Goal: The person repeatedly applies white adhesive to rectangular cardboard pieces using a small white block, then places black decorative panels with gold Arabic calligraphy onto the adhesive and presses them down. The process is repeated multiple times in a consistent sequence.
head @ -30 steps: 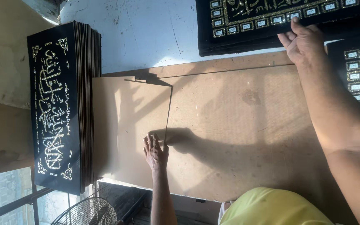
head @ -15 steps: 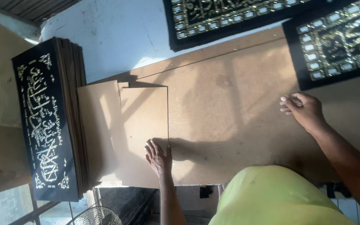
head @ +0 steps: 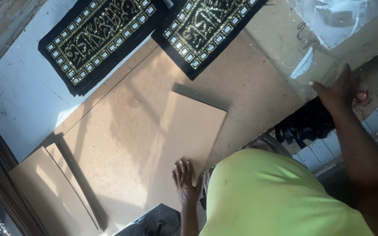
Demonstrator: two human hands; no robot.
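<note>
Your brown board lies flat on the worktop, below the two black gold-patterned panels, steadied by your left hand, fingers spread flat on its near edge. Right of the board, your right hand rests open at the worktop's edge, seemingly bracing you.

board: plain light tan-brown, sunlit streaks
cloth panels: black, gold glitter script, border of small gold-edged squares
bench: dull brown, speckled with glitter
shirt: bright yellow-green
wall: pale blue-white, scuffed
plastic sheet: clear, glossy
</note>
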